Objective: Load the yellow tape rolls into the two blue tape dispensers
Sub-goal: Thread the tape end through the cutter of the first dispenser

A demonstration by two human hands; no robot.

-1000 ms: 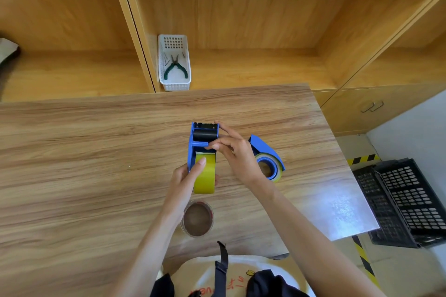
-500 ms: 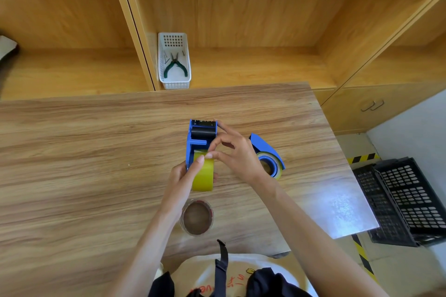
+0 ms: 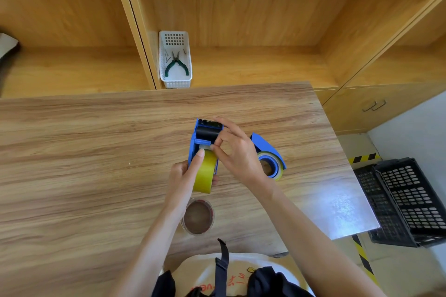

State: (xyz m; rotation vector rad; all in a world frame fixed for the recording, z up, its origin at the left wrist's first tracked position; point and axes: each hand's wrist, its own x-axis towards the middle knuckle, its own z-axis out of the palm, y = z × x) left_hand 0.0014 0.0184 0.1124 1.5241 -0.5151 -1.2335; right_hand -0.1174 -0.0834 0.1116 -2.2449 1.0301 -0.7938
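A blue tape dispenser stands mid-table with a yellow tape roll seated in it. My left hand grips the dispenser and roll from the near side, its index finger lying on top of the roll. My right hand pinches the loose end of the tape between thumb and forefinger, just behind the dispenser's black roller. To the right lies a second blue dispenser on its side, with a yellow roll around its blue hub.
An empty cardboard tape core lies on the wooden table near my body. A white basket with green pliers sits on the shelf behind. Black crates stand on the floor to the right.
My right hand has shifted from the roller down to the front of the roll and now pinches the tape end. My left index finger stays on the roll.
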